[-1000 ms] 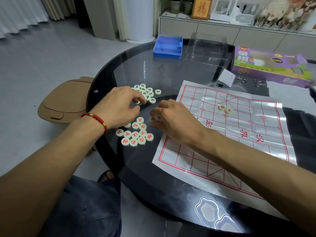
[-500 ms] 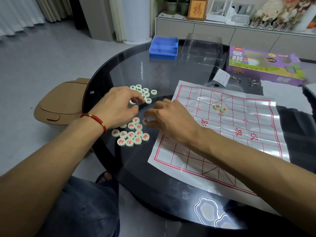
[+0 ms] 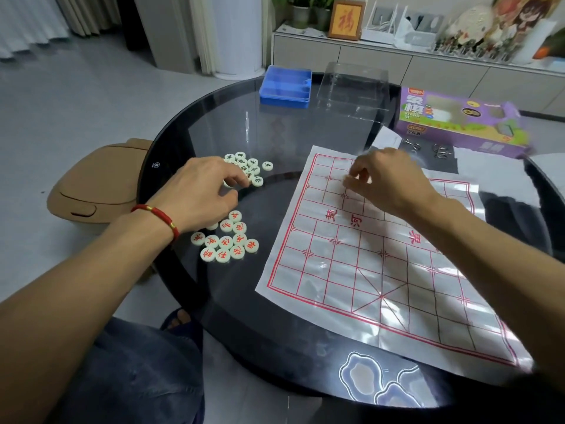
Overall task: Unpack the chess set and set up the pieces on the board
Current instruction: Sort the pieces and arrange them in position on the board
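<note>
On board [image 3: 360,270] far end | right hand [image 3: 388,182] pinches piece [image 3: 348,179], orientation unclear

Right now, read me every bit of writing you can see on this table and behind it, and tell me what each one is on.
"楚河": red, on the paper board, at its river line.
"福": gold, on the framed picture on the cabinet.
"象棋": large, on the purple box; its smaller print is blurred.
Red-marked pieces: one character each, too small to read surely.
Dark-marked pieces: likewise too small.
</note>
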The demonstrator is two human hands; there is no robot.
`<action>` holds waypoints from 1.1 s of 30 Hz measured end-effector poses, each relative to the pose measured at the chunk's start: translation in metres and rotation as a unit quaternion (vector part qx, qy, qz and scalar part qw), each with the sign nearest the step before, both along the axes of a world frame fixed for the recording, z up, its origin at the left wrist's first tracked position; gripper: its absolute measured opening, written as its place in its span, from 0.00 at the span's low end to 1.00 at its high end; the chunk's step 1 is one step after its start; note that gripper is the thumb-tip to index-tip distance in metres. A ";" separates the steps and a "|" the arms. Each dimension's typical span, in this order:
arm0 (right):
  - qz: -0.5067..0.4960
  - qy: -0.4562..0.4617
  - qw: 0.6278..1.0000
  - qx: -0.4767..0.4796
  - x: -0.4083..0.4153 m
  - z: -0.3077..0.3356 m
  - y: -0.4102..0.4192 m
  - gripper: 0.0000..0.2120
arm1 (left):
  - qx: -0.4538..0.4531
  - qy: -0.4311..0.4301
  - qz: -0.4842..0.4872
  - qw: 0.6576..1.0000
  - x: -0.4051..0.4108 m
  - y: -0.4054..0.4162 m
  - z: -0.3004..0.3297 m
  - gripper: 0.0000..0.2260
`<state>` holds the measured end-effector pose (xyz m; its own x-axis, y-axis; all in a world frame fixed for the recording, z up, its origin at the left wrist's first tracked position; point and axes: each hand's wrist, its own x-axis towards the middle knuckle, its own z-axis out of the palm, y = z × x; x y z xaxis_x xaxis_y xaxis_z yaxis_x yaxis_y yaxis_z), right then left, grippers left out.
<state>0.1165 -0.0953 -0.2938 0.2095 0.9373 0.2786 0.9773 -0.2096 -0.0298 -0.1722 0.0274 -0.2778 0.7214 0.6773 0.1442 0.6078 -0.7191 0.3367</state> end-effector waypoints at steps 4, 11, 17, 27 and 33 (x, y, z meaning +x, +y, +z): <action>-0.005 -0.031 0.999 -0.030 0.005 -0.011 -0.006 0.15 | -0.002 0.011 -0.011 1.000 0.001 0.000 0.000 0.12; 0.226 0.023 0.974 -0.005 -0.085 0.001 -0.018 0.14 | -0.035 0.082 -0.041 0.995 -0.007 0.003 0.006 0.12; 0.342 -0.004 0.939 -0.027 -0.131 -0.010 -0.012 0.15 | -0.034 0.102 -0.070 0.992 -0.020 -0.001 0.012 0.15; 0.330 0.014 0.944 -0.011 -0.130 -0.020 0.002 0.12 | -0.115 0.184 -0.091 0.972 -0.036 -0.006 -0.001 0.42; 0.291 0.021 0.957 -0.003 -0.116 -0.020 0.009 0.10 | -0.083 0.154 -0.085 0.981 -0.026 -0.006 -0.005 0.37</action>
